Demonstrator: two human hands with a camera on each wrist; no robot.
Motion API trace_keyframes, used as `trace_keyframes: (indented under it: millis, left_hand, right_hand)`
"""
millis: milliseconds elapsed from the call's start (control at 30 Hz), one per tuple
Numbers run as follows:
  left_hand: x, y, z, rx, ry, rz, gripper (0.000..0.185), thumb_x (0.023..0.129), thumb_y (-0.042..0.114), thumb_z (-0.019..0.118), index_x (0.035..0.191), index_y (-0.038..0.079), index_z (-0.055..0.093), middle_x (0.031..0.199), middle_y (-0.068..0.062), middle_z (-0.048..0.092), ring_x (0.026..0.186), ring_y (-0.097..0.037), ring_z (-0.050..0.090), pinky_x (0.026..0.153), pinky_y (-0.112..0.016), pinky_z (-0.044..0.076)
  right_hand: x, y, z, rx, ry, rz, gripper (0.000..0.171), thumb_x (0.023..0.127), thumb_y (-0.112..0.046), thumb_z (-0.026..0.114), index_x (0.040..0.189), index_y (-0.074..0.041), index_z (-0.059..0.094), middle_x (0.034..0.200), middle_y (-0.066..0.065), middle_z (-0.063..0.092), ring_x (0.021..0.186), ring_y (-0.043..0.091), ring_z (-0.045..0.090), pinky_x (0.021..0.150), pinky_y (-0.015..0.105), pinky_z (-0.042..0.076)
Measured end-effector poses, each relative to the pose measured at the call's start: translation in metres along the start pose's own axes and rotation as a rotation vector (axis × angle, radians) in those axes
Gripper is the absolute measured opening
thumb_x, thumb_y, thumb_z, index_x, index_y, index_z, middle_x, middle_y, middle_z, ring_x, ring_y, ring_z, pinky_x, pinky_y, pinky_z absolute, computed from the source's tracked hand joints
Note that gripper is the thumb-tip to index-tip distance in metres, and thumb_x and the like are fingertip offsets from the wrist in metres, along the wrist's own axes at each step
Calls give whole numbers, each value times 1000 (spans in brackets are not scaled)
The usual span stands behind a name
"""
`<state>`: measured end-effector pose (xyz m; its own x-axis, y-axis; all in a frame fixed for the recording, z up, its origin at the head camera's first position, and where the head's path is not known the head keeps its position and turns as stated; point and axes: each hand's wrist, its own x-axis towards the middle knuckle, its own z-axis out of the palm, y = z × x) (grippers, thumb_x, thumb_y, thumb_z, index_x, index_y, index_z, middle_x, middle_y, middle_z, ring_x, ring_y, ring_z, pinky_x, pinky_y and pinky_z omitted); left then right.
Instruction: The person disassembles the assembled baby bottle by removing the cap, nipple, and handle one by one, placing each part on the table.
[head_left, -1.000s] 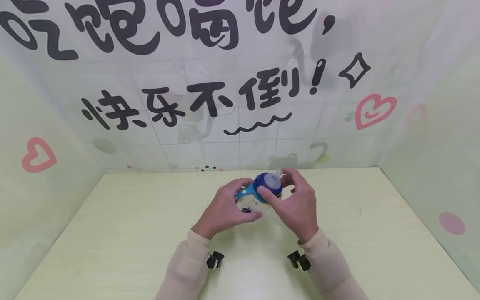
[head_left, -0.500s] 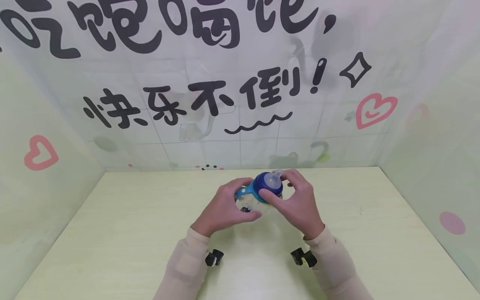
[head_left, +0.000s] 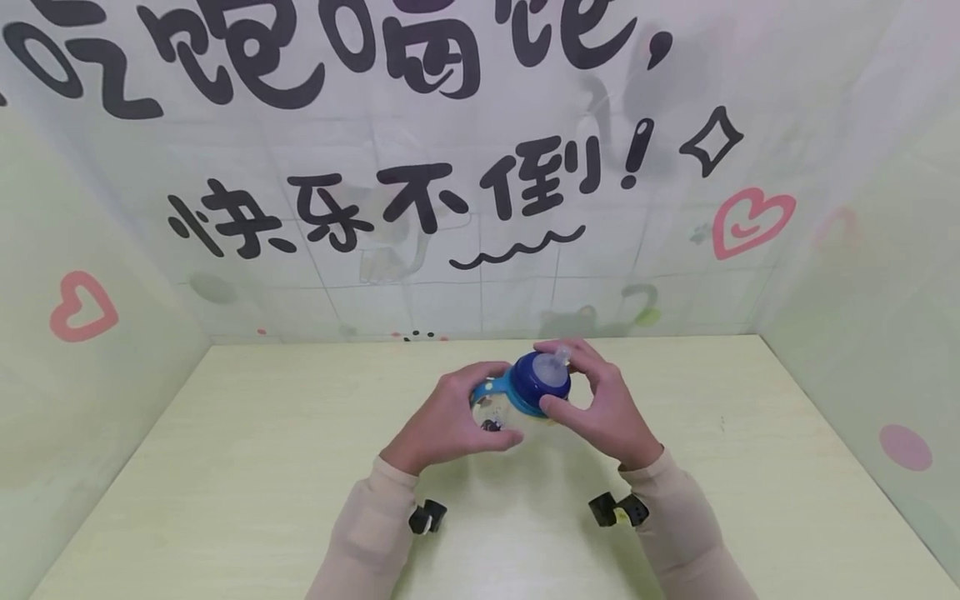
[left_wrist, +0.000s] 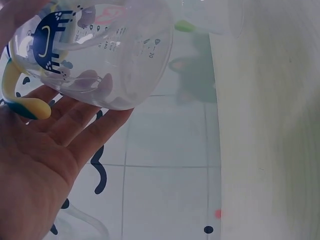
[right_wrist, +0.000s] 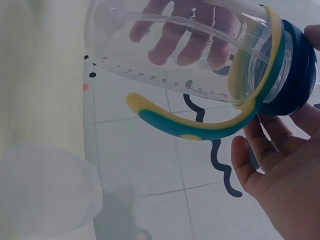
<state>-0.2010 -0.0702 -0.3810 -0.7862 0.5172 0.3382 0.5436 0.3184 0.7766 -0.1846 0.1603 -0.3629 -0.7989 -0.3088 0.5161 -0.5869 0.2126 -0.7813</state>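
A clear baby bottle [left_wrist: 110,60] with a dark blue collar [head_left: 537,382] and a see-through teat [head_left: 555,363] is tilted above the table, teat end toward the right. My left hand [head_left: 446,421] grips the bottle body, thumb on the near side and fingers round the far side. At the collar, my right hand [head_left: 611,412] holds on with its thumb in front and fingers behind. A yellow-and-teal handle [right_wrist: 195,127] curves out beside the body in the right wrist view. Printed marks and a dark blue figure [left_wrist: 47,42] show on the bottle wall.
A translucent rounded piece [right_wrist: 50,190] stands on the pale table [head_left: 262,467], seen in the right wrist view. Walls with printed black writing [head_left: 420,196] and pink hearts close off the back and sides. Small black clips [head_left: 427,517] sit at both sleeves.
My right hand has turned at the collar, its wrist swinging out to the right. The collar and teat have shifted slightly right and down. My left hand has barely moved.
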Motion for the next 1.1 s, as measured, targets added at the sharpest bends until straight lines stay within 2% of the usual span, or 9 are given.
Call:
trace_keyframes:
  millis: [133,267,433,533,600,700,800,967,1100]
  left_hand:
    - [0,-1,0,16,-1,-3,68,73,29,87,133,14,58,119,3,64,96,-16,60,80,-41,57]
    - [0,-1,0,12,11,0,70,73,27,88,134,13,57,119,2,63,94,-15,60,78,-44,57]
    - [0,-1,0,42,55,7,70,71,26,89,132,12,59,119,2,65,96,-14,61,79,-42,57]
    - [0,-2,1,91,81,-8,69,71,29,90,131,12,60,121,3,65,100,-13,60,82,-39,57]
    - [0,-2,3,122,93,-26,70,71,32,90,131,13,60,120,3,65,99,-14,60,80,-37,57]
    - [0,-1,4,153,95,-46,70,71,34,90,131,12,59,118,3,64,96,-17,61,76,-32,56]
    - [0,-1,5,175,90,-58,71,71,35,90,131,13,59,117,3,63,95,-16,60,74,-27,55]
    - [0,-1,4,172,82,-53,71,72,35,89,132,12,58,117,2,63,95,-17,60,75,-30,56]
    - [0,-2,3,158,82,-46,73,72,34,89,134,11,57,122,2,64,100,-15,60,81,-34,56]
  right_hand:
    - [0,3,0,35,-15,-7,48,86,-2,69,132,-8,61,127,6,59,117,21,54,98,33,45]
    - [1,3,1,1,11,3,50,86,-5,68,135,-9,59,129,7,59,118,21,52,99,41,43]
    - [2,-2,7,-161,162,77,50,89,-20,67,137,-8,57,121,9,61,110,22,51,86,44,39]
    - [2,-6,12,-235,267,147,46,88,-29,71,127,-7,63,106,8,62,99,22,52,79,40,39]
    - [2,-7,15,-281,299,188,41,86,-34,75,116,-6,66,96,7,60,92,21,51,74,38,41]
    - [1,-8,19,-344,304,240,38,84,-40,78,99,-7,67,85,5,56,82,19,49,67,34,41]
    - [0,-8,21,-380,296,266,39,82,-44,79,91,-9,65,81,5,54,77,19,48,62,33,39]
    - [1,-8,19,-350,294,227,36,80,-39,83,92,-9,67,84,2,57,80,16,51,63,31,41]
    - [2,-9,17,-294,267,162,33,80,-30,84,102,-9,71,92,1,63,87,15,54,69,33,45]
